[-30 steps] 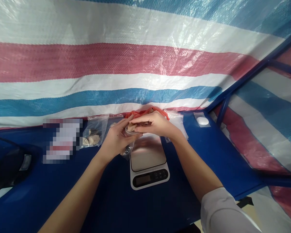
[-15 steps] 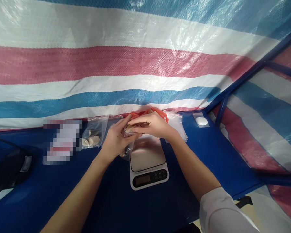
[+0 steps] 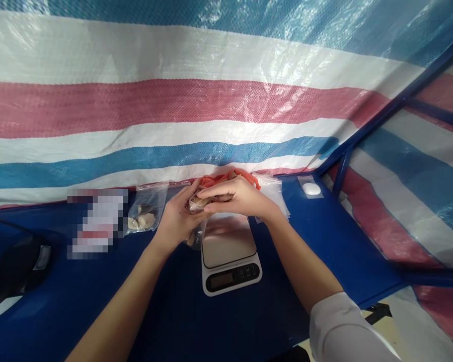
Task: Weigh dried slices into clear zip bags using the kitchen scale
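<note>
Behind the kitchen scale [image 3: 229,244], my left hand [image 3: 177,213] has its fingers wrapped round a clear plastic bag [image 3: 198,202] with brownish pieces showing in it. My right hand [image 3: 245,197] meets it from the right, thumb and fingers closed over light-brown pieces at the bag's mouth; their exact kind cannot be made out. Just beyond both hands lies a red plastic bag [image 3: 216,178], partly covered by them. Below my left hand, another clear bag [image 3: 195,238] with contents rests against the scale's left side, mostly hidden. The scale's display looks dark.
To the left lies a zip bag [image 3: 145,213] with pale and dark pieces, then a blurred-out sheet [image 3: 101,221] and a black object [image 3: 15,256]. Clear zip bags [image 3: 274,193] and a small bag with a white disc [image 3: 311,188] lie right. Striped sheeting [image 3: 196,100] rises behind the blue table [image 3: 211,327].
My right fingers have moved slightly further over the bag's mouth, and the brownish pieces there show more plainly. The view has shifted a little; the scale and other bags stay put.
</note>
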{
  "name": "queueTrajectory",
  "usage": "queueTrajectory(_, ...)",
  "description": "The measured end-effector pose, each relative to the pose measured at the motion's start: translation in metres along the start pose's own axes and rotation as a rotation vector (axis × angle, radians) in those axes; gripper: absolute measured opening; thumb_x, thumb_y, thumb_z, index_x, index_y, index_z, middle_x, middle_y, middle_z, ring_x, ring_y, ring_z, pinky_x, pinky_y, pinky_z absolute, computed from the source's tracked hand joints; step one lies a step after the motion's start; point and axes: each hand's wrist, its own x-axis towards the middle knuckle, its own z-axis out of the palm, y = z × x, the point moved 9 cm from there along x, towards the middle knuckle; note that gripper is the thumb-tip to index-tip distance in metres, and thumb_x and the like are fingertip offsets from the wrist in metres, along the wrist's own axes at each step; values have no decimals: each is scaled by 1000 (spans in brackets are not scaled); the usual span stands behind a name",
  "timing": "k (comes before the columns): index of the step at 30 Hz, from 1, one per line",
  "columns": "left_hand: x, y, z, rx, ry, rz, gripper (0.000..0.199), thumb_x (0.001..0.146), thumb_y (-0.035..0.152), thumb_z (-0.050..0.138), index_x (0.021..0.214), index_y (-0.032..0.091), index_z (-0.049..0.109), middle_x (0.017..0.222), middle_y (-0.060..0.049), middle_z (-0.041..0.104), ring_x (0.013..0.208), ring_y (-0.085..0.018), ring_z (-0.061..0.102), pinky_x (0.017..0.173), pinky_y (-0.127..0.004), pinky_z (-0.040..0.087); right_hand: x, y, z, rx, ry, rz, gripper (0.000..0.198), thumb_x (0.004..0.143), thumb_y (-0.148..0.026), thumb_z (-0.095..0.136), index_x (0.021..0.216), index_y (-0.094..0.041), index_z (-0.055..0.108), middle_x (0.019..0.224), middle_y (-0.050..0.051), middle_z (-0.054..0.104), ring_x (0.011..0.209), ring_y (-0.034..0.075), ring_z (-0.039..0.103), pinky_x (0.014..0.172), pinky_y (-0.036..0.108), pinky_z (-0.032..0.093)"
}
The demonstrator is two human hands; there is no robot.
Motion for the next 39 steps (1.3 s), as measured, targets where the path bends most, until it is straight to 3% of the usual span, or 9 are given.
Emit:
queueTrajectory(3,0,-1,1,52,-4,22,80,74,53,79,143,18,58,126,-13,70,119,-35,65,105,-48,51,2,-1,10,-67,-84,-16,16,89,-29,70,98,-25,82,87,0,79,78,19,70,76,29,56)
queueTrajectory(9,-5,-12,-5,-96,-106,-122,91,68,59,83,146,21,54,141,-13,63,129,-35,60,107,-47,51,4,-6,5,-107,-19,-87,16,93,-26,66,97,-29,81,104,-4,80,98,19,74,92,30,56)
queueTrajectory(12,-10,-17,-14,-250,-123,-240,76,73,63,79,135,23,65,137,-12,67,128,-35,61,103,-47,54,0,-11,0,-111,29,-117,15,94,-29,67,97,-34,81,114,-6,78,113,20,71,98,30,55)
queueTrajectory(15,-14,-21,-20,-381,-73,-302,61,78,66,73,120,22,74,123,-12,74,121,-34,66,102,-47,54,-5,-18,0,-162,54,-155,16,95,-32,65,97,-35,81,116,-7,77,116,20,70,102,31,54)
queueTrajectory(22,-20,-15,-12,-395,-54,-278,41,77,59,77,93,21,78,96,-9,78,91,-26,72,84,-39,57,-18,-26,6,-210,91,-167,17,95,-31,65,98,-32,81,112,-4,79,110,20,72,101,33,54)
queueTrajectory(26,-24,-14,-27,-324,134,-229,43,78,61,73,86,20,72,83,-5,73,77,-21,68,72,-33,54,-31,-25,3,-173,132,-129,15,93,-32,67,97,-32,81,102,-2,81,98,21,75,93,34,57)
queueTrajectory(30,-34,-12,-37,-209,335,-144,43,83,61,68,90,19,67,78,-3,69,73,-18,65,70,-31,52,-40,-22,2,-102,161,-111,15,91,-34,70,97,-28,81,100,0,81,93,20,75,90,33,57)
queueTrajectory(37,-45,-10,-29,-170,418,-107,50,84,67,63,90,18,64,71,-1,64,59,-12,56,55,-24,46,-36,-19,10,-170,189,-78,13,89,-31,72,93,-25,82,86,-1,80,80,16,73,79,27,55)
queueTrajectory(39,-44,-4,-31,-135,438,-76,49,85,65,63,89,17,65,71,-1,64,59,-12,56,55,-24,46,-36,-14,8,-99,216,-38,11,87,-29,73,90,-25,83,82,-2,79,80,17,73,80,29,57)
